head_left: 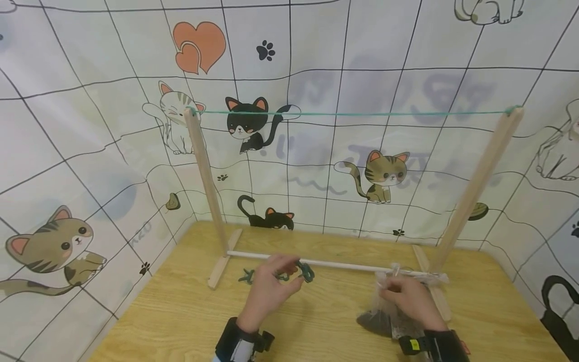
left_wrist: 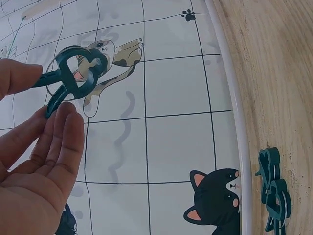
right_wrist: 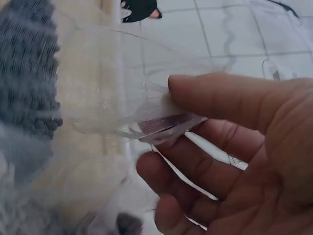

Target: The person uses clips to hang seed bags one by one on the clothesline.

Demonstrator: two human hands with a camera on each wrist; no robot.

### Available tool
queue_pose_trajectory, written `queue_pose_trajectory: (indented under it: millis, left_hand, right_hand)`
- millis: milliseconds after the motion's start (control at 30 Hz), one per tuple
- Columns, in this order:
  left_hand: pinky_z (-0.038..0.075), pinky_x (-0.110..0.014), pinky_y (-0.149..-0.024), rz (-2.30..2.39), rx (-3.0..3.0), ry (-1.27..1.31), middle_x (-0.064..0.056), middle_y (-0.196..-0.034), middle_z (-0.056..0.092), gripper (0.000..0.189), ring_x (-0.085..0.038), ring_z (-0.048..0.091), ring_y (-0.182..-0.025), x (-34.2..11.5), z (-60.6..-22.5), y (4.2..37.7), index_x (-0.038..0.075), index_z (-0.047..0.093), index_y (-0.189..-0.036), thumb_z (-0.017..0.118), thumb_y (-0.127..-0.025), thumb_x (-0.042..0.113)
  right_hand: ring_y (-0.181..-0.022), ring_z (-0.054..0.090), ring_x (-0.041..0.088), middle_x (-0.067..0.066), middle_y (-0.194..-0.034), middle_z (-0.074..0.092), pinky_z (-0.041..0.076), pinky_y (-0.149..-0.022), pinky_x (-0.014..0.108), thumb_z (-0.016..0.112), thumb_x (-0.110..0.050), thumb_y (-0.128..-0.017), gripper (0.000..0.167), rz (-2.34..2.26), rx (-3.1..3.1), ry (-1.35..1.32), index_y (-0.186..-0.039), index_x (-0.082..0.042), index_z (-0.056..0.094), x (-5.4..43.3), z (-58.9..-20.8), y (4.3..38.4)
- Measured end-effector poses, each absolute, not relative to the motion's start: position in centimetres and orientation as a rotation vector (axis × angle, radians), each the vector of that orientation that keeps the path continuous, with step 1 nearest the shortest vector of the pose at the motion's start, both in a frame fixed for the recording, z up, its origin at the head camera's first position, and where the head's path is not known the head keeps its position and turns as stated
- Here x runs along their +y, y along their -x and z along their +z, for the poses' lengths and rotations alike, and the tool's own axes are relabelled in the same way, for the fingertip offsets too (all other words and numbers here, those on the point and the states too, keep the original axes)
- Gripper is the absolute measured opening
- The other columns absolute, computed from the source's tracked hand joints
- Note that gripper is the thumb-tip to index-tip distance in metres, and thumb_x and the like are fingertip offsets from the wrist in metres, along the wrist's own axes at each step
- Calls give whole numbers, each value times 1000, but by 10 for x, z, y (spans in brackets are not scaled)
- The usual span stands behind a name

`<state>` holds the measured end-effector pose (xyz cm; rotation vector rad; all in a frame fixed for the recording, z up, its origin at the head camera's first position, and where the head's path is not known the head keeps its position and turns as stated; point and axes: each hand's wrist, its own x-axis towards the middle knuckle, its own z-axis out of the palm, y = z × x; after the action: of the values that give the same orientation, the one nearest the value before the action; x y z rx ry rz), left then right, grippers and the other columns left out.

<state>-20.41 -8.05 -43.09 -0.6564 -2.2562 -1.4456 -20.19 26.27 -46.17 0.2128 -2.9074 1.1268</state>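
In the head view my left hand [head_left: 270, 289] pinches a dark green plastic clothespin [head_left: 306, 272] above the table. The left wrist view shows the thumb on one handle of this clothespin [left_wrist: 80, 73] and fingertips on the other. More green clothespins [head_left: 246, 276] lie on the table behind that hand, partly covered by it. My right hand [head_left: 414, 300] grips the upper part of a clear plastic bag [head_left: 383, 296] between thumb and forefinger. Dark grey, knobbly fabric [right_wrist: 29, 73] shows inside the bag in the right wrist view.
A wooden frame stands across the table [head_left: 325, 317], with a left post [head_left: 205, 181] and a right post [head_left: 479, 186]. A green string [head_left: 353, 114] runs between their tops, a white rod [head_left: 253, 255] between their bases. Cat-printed sheeting [head_left: 312, 151] hangs behind.
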Motion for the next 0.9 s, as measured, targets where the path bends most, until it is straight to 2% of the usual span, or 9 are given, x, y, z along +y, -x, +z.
queue_pose_trajectory:
  millis: [100, 300, 533, 733, 900]
  left_hand:
    - [58, -27, -76, -1444, -2250, 653, -4, -98, 73, 42, -26, 71, -86, -82, -429, 205, 9, 76, -117, 84, -77, 2]
    - [58, -26, -73, -1418, -2208, 674, -7, -98, 72, 44, -20, 71, -84, -83, -428, 205, 8, 75, -118, 84, -76, -1]
    - [61, -33, -75, -1411, -2228, 658, 0, -103, 72, 44, -22, 72, -87, -91, -427, 200, 9, 75, -119, 84, -77, -1]
    - [59, -30, -76, -1297, -2267, 706, -4, -103, 73, 44, -23, 72, -88, -104, -411, 203, 5, 73, -120, 85, -78, -1]
    - [61, -36, -80, -1128, -2150, 821, -9, -103, 74, 48, -24, 71, -88, -120, -384, 219, -1, 70, -123, 83, -77, -5]
  right_hand:
    - [-62, 41, 6, -5, -70, 48, 36, -59, 25, 75, -18, -94, 28, 1188, -2866, -302, -73, -13, 57, 255, -453, 199]
    - [-58, 38, 3, -8, -66, 44, 36, -57, 24, 74, -10, -93, 30, 1176, -2735, -382, -74, -15, 52, 237, -443, 193]
    - [-70, 56, 2, -9, -80, 64, 49, -65, 26, 74, -11, -95, 10, 1191, -2629, -390, -89, -15, 67, 217, -449, 198]
    - [-69, 55, 4, -9, -80, 62, 48, -63, 26, 73, -11, -96, 7, 1291, -2491, -483, -93, -16, 69, 198, -445, 209]
    - [-70, 59, 4, -7, -84, 68, 51, -63, 25, 74, -9, -94, 6, 1298, -2389, -531, -98, -14, 74, 183, -428, 226]
